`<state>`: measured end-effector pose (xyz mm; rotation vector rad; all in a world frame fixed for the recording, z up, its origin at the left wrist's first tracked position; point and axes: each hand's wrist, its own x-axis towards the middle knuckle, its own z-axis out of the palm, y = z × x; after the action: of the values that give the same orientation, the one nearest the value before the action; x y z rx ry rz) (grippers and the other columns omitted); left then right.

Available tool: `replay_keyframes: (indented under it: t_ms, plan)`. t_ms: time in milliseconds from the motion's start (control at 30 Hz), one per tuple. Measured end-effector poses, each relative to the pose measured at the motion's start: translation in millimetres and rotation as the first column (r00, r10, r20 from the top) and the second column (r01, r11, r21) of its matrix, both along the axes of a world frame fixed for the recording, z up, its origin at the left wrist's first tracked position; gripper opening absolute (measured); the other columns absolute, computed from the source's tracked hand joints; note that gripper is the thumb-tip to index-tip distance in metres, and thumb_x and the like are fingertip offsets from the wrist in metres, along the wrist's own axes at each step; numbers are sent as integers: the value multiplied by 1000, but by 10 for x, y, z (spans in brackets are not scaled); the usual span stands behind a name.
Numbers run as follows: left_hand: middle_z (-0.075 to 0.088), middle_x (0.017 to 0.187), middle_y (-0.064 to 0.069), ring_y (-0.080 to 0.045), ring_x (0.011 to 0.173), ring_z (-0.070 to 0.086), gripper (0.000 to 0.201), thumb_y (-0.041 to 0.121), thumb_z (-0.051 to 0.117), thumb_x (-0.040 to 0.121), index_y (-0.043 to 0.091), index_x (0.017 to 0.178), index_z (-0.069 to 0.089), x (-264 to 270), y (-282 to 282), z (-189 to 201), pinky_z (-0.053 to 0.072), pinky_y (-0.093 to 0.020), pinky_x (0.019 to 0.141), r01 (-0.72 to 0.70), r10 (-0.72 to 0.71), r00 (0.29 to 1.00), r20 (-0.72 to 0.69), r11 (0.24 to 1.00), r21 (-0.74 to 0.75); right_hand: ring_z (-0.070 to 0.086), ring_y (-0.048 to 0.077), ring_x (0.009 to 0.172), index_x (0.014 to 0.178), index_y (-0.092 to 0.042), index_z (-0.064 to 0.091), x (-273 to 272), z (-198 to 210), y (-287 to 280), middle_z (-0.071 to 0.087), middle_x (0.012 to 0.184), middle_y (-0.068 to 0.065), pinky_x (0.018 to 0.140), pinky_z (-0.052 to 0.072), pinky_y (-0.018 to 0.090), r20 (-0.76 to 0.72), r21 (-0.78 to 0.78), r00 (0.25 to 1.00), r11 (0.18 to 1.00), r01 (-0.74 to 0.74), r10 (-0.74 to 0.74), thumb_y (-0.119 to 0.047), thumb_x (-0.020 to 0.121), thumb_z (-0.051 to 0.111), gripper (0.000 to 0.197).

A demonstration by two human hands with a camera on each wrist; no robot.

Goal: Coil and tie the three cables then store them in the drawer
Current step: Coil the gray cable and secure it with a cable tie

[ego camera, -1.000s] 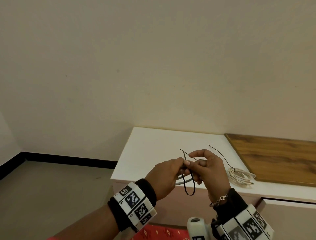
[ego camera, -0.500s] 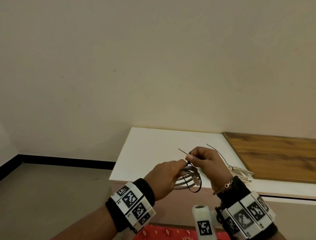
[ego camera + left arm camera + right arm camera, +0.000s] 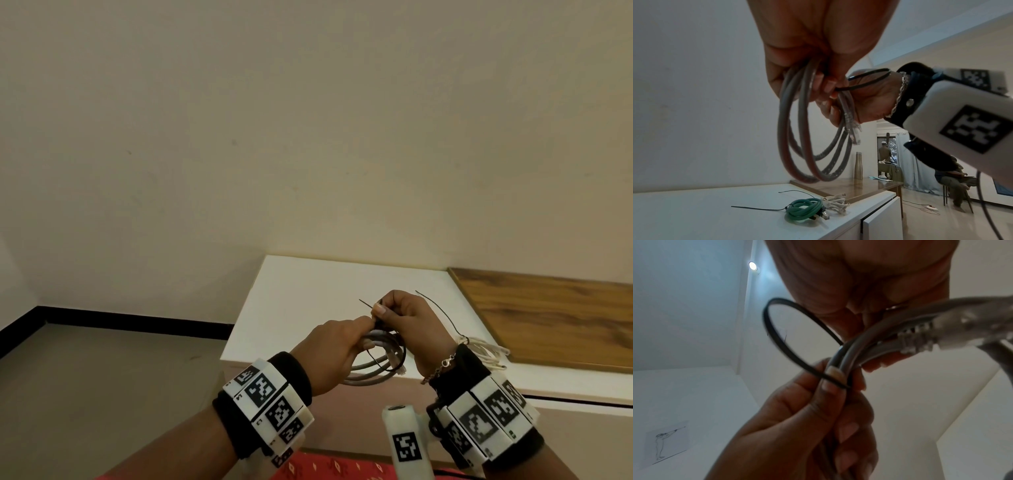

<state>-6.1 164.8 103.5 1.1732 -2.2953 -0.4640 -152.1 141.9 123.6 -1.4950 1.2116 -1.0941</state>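
My left hand [image 3: 364,325] grips a coiled grey cable [image 3: 371,371] in the air in front of the white cabinet [image 3: 301,291]. A black zip tie [image 3: 781,337] loops loosely round the coil's bunched strands. My right hand [image 3: 381,310] pinches the tie's thin tail just above the left fingers. In the left wrist view the grey cable [image 3: 797,138] hangs in loops with its plug [image 3: 915,129] dangling. A tied green cable [image 3: 803,209] and a tied white cable [image 3: 835,203] lie on the cabinet top; the head view shows only the white cable [image 3: 486,349].
A wooden tabletop [image 3: 548,315] adjoins the cabinet on the right. A dark seam [image 3: 582,402] runs along the cabinet front below its top. A metal bottle [image 3: 858,165] stands on the wooden table. People sit and stand far off in the room.
The right hand has drawn the tie's tail up and left, and the hanging black loop has shrunk round the grey coil. Both hands have risen a little.
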Motion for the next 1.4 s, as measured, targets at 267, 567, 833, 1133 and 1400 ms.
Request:
replay_keyframes:
  t_ms: [267,567,833,1133,1400]
  plan:
    - [62,92,-21,-35,79,54,21,20,39,97,1,101,48,-28,13,27,34,-33,65,-41,42,999,-10,999,18,54,11,49,66,-10,51,47,-19,-29,56,57,5,52,45,23,-72,-94,994,993,74,-80,-3,89,52,24]
    - [63,93,-24,-37,81,55,24,21,38,98,1,103,49,-127,86,10,29,-27,63,-20,19,1000,18,998,66,50,17,54,70,-14,46,-162,212,-197,56,60,7,50,41,27,42,-201,950,928,312,-310,-6,93,47,24]
    - [61,90,-24,-26,72,46,24,21,38,97,0,99,49,-70,54,-21,30,-28,63,-21,26,999,-31,989,147,64,20,76,94,-9,59,-223,181,-37,68,85,11,66,55,22,130,-3,988,997,79,-78,-17,93,47,15]
    - [63,106,-17,-27,91,56,28,17,37,98,10,123,46,-64,97,-19,35,-24,72,35,-26,998,-49,979,203,59,17,52,72,1,59,-124,-87,134,62,59,10,49,49,18,130,113,988,988,-102,87,-5,88,52,19]
    - [52,77,-13,-24,69,48,34,22,35,98,17,131,31,-66,92,-52,37,-28,64,46,-39,999,-33,967,252,60,17,63,78,3,55,-137,-97,94,59,71,14,60,54,21,59,78,995,994,-80,76,-3,90,49,14]
